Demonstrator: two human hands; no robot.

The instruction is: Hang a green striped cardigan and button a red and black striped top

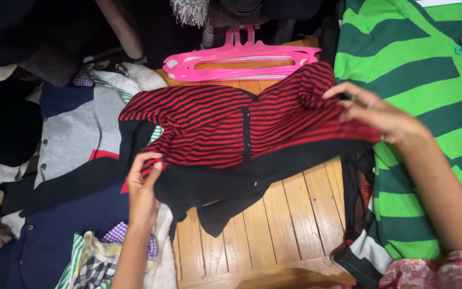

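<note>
Both hands, left hand (143, 187) and right hand (378, 112), pinch the red-and-black striped cardigan (215, 123) spread flat over the wooden floor (279, 225), half-folded, pink hangers (241, 58) lying unused beyond.

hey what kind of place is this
Probably a home closet or bedroom floor: clothes heaped around a wooden floor, pink hangers, and a red striped cardigan held in both hands.
</note>
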